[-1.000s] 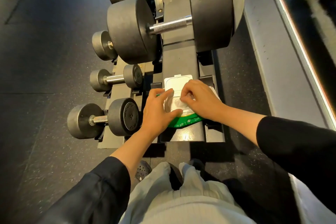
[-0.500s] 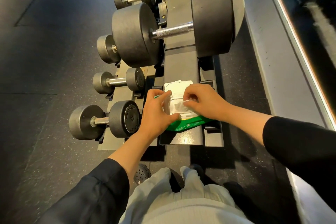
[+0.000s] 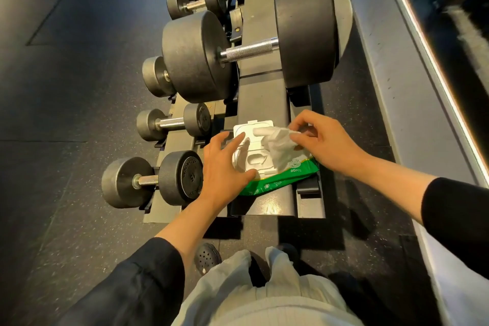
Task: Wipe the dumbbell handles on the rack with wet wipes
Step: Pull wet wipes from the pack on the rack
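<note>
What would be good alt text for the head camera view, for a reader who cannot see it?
The right hand pinches a white wet wipe coming out of a green wipes pack on the dumbbell rack, while the left hand holds the pack down. Black dumbbells sit on the rack beyond.

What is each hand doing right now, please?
Left hand: open, fingers resting on the wipes pack.
Right hand: closed, pinching a wet wipe.

1 head view, steeply down, close over rack [image 3: 264, 92], perhaps crouched.
</note>
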A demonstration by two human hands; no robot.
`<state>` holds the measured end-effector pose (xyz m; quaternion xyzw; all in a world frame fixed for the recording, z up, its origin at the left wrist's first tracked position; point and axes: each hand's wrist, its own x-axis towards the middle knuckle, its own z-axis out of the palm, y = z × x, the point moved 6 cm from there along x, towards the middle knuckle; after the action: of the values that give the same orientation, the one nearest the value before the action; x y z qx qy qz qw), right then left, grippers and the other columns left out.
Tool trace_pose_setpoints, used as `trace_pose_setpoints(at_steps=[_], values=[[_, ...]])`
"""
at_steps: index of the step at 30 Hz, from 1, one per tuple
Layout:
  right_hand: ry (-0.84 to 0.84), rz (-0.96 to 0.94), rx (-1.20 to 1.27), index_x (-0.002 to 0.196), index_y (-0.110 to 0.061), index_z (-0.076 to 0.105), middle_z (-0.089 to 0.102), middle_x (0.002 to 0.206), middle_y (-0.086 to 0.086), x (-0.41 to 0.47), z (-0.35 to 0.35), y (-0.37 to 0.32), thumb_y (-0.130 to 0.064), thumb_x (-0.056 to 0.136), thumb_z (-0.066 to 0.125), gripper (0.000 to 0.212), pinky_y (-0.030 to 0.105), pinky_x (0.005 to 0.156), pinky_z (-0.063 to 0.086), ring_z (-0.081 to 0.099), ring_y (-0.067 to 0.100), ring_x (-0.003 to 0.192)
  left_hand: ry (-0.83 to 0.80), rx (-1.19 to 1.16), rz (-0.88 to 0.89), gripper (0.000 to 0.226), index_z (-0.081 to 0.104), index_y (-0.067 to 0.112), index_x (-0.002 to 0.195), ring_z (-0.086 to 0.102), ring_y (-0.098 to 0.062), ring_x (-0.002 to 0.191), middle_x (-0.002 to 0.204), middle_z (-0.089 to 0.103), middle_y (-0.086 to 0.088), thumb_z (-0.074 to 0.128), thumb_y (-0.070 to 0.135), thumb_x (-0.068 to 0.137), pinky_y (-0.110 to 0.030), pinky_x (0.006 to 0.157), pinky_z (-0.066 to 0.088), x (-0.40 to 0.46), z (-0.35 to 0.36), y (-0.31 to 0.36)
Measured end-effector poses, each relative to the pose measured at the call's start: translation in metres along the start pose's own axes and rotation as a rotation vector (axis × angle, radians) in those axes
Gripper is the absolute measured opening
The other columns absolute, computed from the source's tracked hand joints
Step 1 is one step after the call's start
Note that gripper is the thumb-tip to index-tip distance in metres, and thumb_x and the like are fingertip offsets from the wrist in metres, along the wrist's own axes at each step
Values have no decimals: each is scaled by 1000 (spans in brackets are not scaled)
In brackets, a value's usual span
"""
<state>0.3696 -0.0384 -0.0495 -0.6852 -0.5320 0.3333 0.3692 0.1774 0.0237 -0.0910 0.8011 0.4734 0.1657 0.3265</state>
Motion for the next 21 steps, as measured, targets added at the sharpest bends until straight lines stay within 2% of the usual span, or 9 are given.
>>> trace_pose_setpoints(at_steps=[3,5,7,10,13,15,16,18,21], values=[[-4,-15,13,93,-10,63,64,96,1,5,10,-6,-10,85,66,9,28,82,53,62,12,91,99,-198,20,42,62,18,117,36,-15,126,130,47,2,65,38,81,-29,107,29,-1,-4,10],[-46,-23,34,95,-10,63,63,104,2,6,21,-11,-5,83,67,13,28,84,53,61,10,95,107,-352,-21,40,65,20,106,44,-12,118,118,55,6,56,51,82,-32,104,37,2,-5,13],[-81,-61,31,97,-9,63,60,110,2,8,33,-18,0,81,67,19,24,84,54,59,8,98,88,-438,-43,31,62,22,106,52,-11,111,112,58,7,62,45,85,-38,98,45,4,-7,14],[-127,-139,4,102,-14,68,59,112,-1,11,48,-26,-4,84,66,21,13,85,49,58,6,100,1,-524,44,30,56,20,113,59,-8,104,110,63,5,69,24,86,-29,92,51,4,-8,22],[-160,-149,-7,112,-14,65,55,114,-2,16,57,-25,0,82,67,33,17,86,51,57,7,102,14,-461,66,32,57,25,114,60,-1,100,107,64,10,68,14,86,-19,89,50,2,-11,19],[-57,-118,-99,117,-12,60,53,115,2,23,49,-18,2,75,68,45,29,89,52,56,14,104,78,-401,-18,34,57,28,117,58,6,100,109,62,13,64,11,89,-19,91,50,2,-15,6],[-8,-87,-197,123,-12,55,52,120,5,27,44,-12,-1,74,69,52,36,93,48,53,20,110,124,-363,-64,34,56,28,120,57,6,100,111,61,14,61,12,90,-19,92,49,1,-17,-1],[-31,29,-350,139,-12,38,44,138,10,33,41,0,-16,75,75,74,39,104,35,39,29,128,196,-322,-126,36,53,25,128,53,0,107,119,56,12,57,15,93,-21,95,45,-2,-21,-13],[-130,83,-376,148,-12,23,34,149,9,35,49,9,-30,74,78,94,40,111,26,26,27,138,87,-238,-47,40,52,23,129,44,-8,117,128,49,8,62,22,91,-26,98,38,-6,-13,-15]])
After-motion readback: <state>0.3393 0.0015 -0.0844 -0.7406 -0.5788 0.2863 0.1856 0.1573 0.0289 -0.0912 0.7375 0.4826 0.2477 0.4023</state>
